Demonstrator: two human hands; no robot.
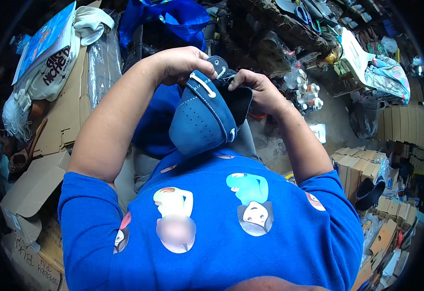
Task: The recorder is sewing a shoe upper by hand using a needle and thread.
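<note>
A navy boat shoe upper (pixel 203 123) with white stitching, rows of small punched holes and a white lace along its side hangs in front of my chest. My left hand (pixel 188 63) pinches its upper edge near a dark tab with metal-ringed eyelets (pixel 218 66). On the other side my right hand (pixel 258 92) grips the dark edge of the same upper, thumb and fingers closed near the eyelets. Thin lace ends or threads show between the two hands, too small to make out. The inside of the upper is mostly hidden.
At the left are cardboard boxes (pixel 35 182) and a white cloth bag (pixel 52 72). Blue plastic bags (pixel 183 22) lie beyond my hands. Several small bottles (pixel 309 97) stand on the right, and scissors (pixel 303 14) lie farther back. Stacked cardboard (pixel 360 162) and dark shoes (pixel 369 193) are at the lower right.
</note>
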